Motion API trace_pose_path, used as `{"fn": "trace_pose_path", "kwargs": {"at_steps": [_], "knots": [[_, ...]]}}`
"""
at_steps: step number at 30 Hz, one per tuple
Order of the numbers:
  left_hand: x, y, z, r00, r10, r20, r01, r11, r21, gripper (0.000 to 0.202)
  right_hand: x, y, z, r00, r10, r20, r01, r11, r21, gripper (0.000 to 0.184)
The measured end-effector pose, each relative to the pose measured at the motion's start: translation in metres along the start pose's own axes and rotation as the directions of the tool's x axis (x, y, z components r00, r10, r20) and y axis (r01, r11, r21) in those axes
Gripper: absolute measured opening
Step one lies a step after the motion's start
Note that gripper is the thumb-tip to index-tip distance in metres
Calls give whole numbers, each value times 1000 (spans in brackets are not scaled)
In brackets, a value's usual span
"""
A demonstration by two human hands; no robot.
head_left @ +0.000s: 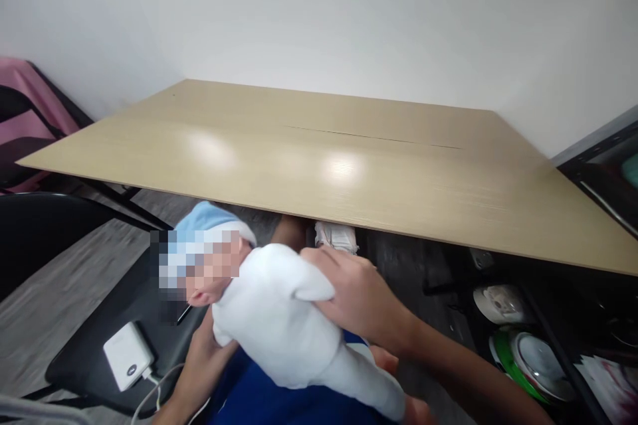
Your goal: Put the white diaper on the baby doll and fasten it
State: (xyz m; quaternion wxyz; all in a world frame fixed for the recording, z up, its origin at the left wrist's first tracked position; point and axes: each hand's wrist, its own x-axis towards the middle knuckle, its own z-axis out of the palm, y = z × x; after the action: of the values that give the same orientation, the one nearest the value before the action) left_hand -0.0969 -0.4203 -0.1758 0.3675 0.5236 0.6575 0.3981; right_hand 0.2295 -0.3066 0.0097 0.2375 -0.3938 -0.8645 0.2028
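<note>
A baby doll (279, 319) in white clothing lies tilted over my lap, its head towards the left. It wears a light blue cap (209, 218) with a white band, and its face is blurred out. Under its shoulder my left hand (212, 345) holds it, the fingers partly hidden by the white cloth. My right hand (349, 289) is closed on the white sleeve (314, 282) on the upper side of the doll. Bare doll feet stick out at the lower right, below my right forearm.
A wooden table (399, 186) stands ahead against a white wall. To the left, a black chair seat (80, 358) carries a white power bank (128, 355) with a cable. A white package (336, 237) shows under the table edge. Shelves at right hold a green-rimmed round container (516, 362).
</note>
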Motion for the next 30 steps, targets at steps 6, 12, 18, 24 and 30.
{"fn": "trace_pose_path", "kwargs": {"at_steps": [6,12,18,24,30], "knots": [[71,111,9,929,322,181,-353,920,171,41,-36,36,-73,901,393,-181,-408,912,-49,24],[162,174,42,849,391,356,-511,780,361,41,-39,99,-94,835,483,-262,-546,784,-297,26],[212,187,48,797,392,459,-594,643,482,44,-42,143,-83,823,449,-347,-559,747,-360,32],[247,194,40,791,370,487,-606,583,541,41,-27,184,-70,823,445,-353,-553,770,-319,28],[299,197,50,785,407,468,-618,570,541,37,7,223,-70,820,452,-351,-550,792,-266,26]]}}
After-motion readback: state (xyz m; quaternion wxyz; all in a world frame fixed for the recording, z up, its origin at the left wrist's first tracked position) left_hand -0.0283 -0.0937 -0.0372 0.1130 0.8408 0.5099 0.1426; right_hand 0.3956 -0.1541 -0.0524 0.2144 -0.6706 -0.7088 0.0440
